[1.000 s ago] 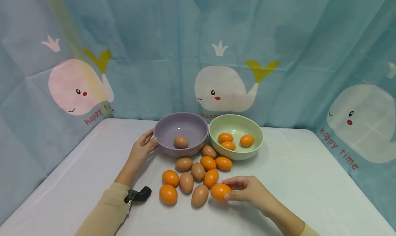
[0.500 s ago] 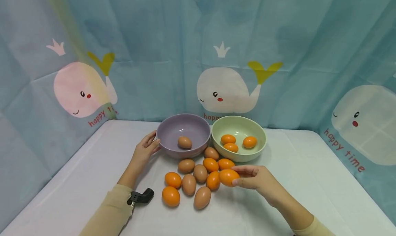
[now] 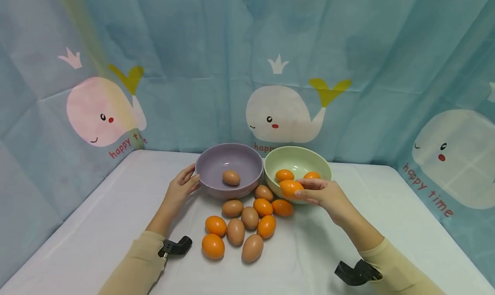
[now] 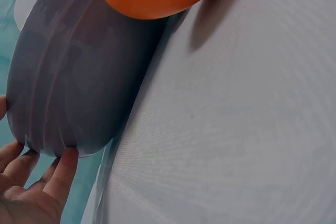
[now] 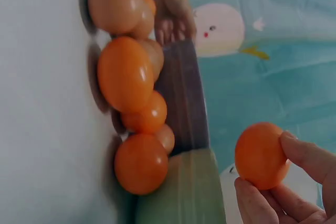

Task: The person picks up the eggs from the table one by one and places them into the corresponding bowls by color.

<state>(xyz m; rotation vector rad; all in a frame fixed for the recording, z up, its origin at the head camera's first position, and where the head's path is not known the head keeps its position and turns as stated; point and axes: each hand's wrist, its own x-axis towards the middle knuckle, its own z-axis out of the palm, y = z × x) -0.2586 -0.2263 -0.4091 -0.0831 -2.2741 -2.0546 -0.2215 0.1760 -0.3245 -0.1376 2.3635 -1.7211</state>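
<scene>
My right hand (image 3: 328, 198) pinches an orange egg (image 3: 291, 188) between thumb and fingers, at the near rim of the green bowl (image 3: 326, 174). In the right wrist view the held egg (image 5: 261, 156) appears apart from the bowl. The green bowl contains orange eggs, partly hidden by the held one. My left hand (image 3: 181, 187) rests its fingertips on the outside of the purple bowl (image 3: 205, 181), fingers fairly straight in the left wrist view. Inside the purple bowl lies one brown egg (image 3: 231, 177).
Several brown eggs (image 3: 236, 232) and orange eggs (image 3: 213, 246) lie loose on the white tabletop (image 3: 305, 265) before the bowls. The two bowls stand side by side. A blue curtain (image 3: 216, 93) with whale prints hangs behind the table.
My right hand has lifted the orange egg from the near side of the loose eggs and carried it forward to the green bowl. My left hand has stayed at the purple bowl.
</scene>
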